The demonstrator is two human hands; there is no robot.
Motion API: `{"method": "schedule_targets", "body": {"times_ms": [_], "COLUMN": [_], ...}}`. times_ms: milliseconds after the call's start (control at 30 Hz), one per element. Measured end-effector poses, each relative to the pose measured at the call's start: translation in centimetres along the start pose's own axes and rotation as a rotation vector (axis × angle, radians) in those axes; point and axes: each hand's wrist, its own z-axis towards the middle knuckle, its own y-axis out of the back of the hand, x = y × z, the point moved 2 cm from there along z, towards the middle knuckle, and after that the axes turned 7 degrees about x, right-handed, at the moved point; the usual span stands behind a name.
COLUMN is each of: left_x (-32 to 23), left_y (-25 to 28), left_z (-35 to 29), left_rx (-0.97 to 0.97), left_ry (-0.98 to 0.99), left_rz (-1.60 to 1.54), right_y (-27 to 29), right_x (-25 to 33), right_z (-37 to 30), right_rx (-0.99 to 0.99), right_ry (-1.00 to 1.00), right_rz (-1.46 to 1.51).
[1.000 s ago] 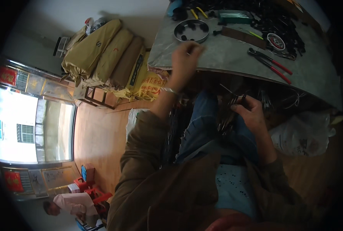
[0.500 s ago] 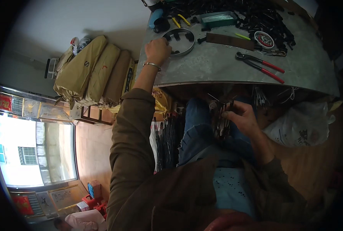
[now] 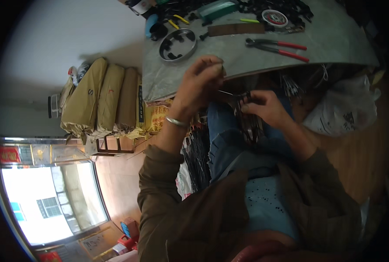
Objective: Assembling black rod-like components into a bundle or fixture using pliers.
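Note:
My left hand (image 3: 201, 83), with a bracelet at the wrist, is just over the table's near edge. Its thumb and fingers are pinched together; whatever is between them is hidden. Over my lap, my right hand (image 3: 266, 107) grips a bundle of thin dark rods (image 3: 247, 126) hanging between my knees. A bright thin shaft (image 3: 225, 92) points from its top toward my left hand. Beyond my left hand, a round metal tin (image 3: 183, 48) on the table contains several small black pieces.
Red-handled pliers (image 3: 286, 46) lie on the grey table (image 3: 229, 52) near a flat brown strip (image 3: 236, 29), a green tray (image 3: 218, 11) and a round dish (image 3: 274, 18). Stuffed sacks (image 3: 89, 96) stand at left. A white plastic bag (image 3: 343, 107) sits right, long black rods (image 3: 197, 157) beside my leg.
My left hand has moved from the round tin back toward my lap, close to the bundle's top. My right hand still grips the rods. The whole view has shifted somewhat.

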Motion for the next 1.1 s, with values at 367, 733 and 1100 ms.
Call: {"method": "schedule_targets", "body": {"times_ms": [367, 733, 1100], "left_x": [1.6, 1.9, 2.0], "left_y": [-4.6, -4.4, -4.7], "left_z": [-4.2, -4.6, -4.4], "left_rx": [0.018, -0.062, -0.097], "left_ry": [0.079, 0.132, 0.114], "left_rz": [-0.488, -0.553, -0.518], "right_y": [-0.9, -0.8, -0.6], "right_x": [0.0, -0.1, -0.5], "right_z": [0.5, 0.5, 1.0], "right_rx": [0.121, 0.139, 0.168], "right_ry": [0.069, 0.03, 0.002], "right_rz": [0.14, 0.123, 0.145]}}
